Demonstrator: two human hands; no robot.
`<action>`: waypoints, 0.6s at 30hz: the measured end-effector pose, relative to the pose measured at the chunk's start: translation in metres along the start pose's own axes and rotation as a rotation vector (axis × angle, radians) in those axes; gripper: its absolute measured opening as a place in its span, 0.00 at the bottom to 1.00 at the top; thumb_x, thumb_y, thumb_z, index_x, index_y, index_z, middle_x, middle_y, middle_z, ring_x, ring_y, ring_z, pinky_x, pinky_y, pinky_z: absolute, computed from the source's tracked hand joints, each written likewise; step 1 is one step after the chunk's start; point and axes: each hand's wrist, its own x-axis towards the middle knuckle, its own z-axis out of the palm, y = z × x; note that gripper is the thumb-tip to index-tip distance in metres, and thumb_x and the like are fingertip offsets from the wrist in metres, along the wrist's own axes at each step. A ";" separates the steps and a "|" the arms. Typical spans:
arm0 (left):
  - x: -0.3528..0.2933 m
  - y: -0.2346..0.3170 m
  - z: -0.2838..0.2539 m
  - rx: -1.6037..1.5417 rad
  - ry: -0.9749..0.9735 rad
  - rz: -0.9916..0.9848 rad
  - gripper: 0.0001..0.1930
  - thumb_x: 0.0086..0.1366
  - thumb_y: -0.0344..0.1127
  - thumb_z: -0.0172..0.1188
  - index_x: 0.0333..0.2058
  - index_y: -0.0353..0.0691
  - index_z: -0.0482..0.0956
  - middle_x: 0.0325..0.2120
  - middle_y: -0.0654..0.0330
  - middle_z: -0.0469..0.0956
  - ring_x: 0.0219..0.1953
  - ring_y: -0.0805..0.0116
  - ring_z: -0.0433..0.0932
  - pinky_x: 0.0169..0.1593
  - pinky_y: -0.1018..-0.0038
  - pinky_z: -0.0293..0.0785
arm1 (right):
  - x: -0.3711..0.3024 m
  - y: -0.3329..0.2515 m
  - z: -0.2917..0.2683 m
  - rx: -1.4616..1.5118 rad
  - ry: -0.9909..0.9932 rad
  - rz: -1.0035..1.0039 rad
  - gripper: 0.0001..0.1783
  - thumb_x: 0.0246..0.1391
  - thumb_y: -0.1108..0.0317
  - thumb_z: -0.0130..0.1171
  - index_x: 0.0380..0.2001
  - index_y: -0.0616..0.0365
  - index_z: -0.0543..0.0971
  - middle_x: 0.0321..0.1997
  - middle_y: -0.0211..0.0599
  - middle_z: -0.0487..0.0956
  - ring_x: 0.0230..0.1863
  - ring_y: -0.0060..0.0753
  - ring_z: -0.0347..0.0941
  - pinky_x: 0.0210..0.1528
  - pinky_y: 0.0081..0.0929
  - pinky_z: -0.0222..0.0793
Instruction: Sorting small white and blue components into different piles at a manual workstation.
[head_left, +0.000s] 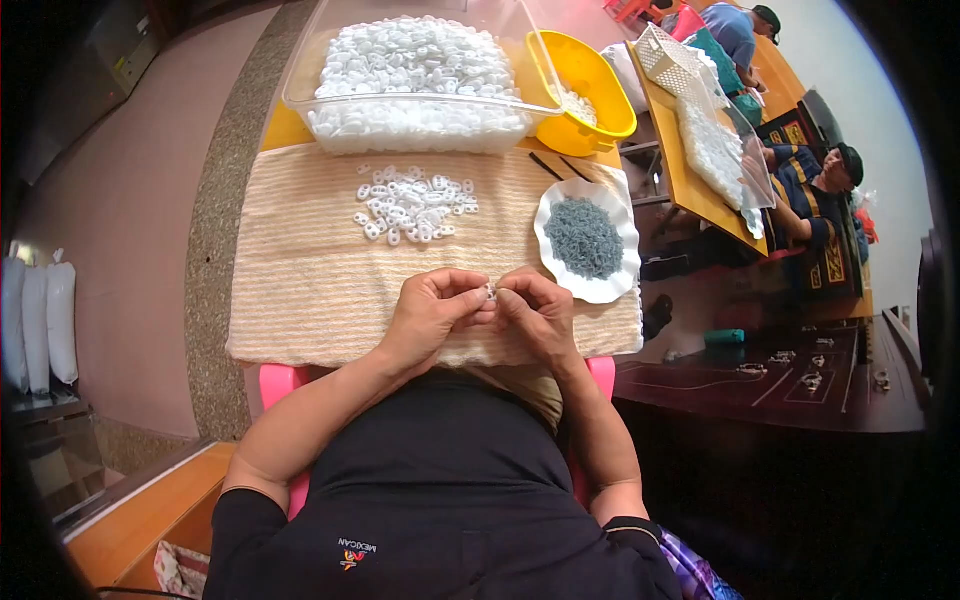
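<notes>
Over the near part of a striped beige cloth [300,290], my left hand [432,312] and my right hand [541,312] meet fingertip to fingertip. Both pinch a small white plastic piece [491,291], mostly covered by the fingers. Beyond my left hand lies a loose pile of white oval plastic pieces [412,204] with holes. A white wavy-rimmed plate [626,215] sits just beyond my right hand, heaped with tiny grey-blue pieces [582,238]. Two thin black sticks [560,165] rest on the cloth behind the plate.
At the table's far side stands a big clear bin [420,125] full of white pieces, beside a yellow basin [615,120] holding a few. Another table [690,190] at right bears more white pieces and a white basket [680,65]. Two people sit around there. White sacks [40,320] stand far left.
</notes>
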 end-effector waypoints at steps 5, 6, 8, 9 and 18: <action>0.000 -0.001 0.000 -0.002 0.011 0.008 0.08 0.63 0.26 0.58 0.41 0.31 0.75 0.32 0.57 0.80 0.33 0.73 0.80 0.40 0.79 0.80 | -0.001 -0.002 0.000 0.001 0.002 0.002 0.04 0.59 0.76 0.54 0.32 0.68 0.74 0.33 0.32 0.73 0.26 0.18 0.72 0.30 0.16 0.70; 0.000 -0.001 0.000 -0.003 0.012 0.008 0.08 0.63 0.26 0.58 0.41 0.31 0.75 0.32 0.57 0.80 0.33 0.73 0.80 0.40 0.79 0.80 | -0.001 0.000 0.000 0.019 0.006 0.012 0.04 0.59 0.76 0.54 0.32 0.68 0.74 0.33 0.32 0.74 0.26 0.18 0.72 0.30 0.16 0.70; -0.001 0.000 0.000 0.014 0.012 0.013 0.08 0.63 0.25 0.58 0.40 0.31 0.76 0.32 0.58 0.80 0.33 0.74 0.80 0.40 0.79 0.80 | -0.001 0.000 -0.001 0.037 0.008 0.022 0.05 0.59 0.75 0.54 0.32 0.68 0.74 0.33 0.32 0.74 0.26 0.18 0.72 0.30 0.16 0.70; -0.001 0.000 0.001 0.014 0.012 0.013 0.08 0.63 0.25 0.58 0.40 0.31 0.76 0.32 0.58 0.80 0.33 0.74 0.80 0.40 0.79 0.80 | -0.001 -0.002 -0.001 0.019 -0.004 0.021 0.05 0.59 0.75 0.54 0.33 0.68 0.75 0.33 0.32 0.74 0.26 0.18 0.72 0.30 0.16 0.69; 0.000 -0.001 0.000 0.035 0.021 0.017 0.08 0.62 0.25 0.59 0.40 0.31 0.76 0.32 0.58 0.80 0.32 0.74 0.80 0.40 0.79 0.80 | 0.001 -0.002 -0.001 -0.037 -0.027 -0.007 0.04 0.58 0.76 0.56 0.32 0.67 0.75 0.32 0.32 0.74 0.27 0.18 0.73 0.30 0.16 0.70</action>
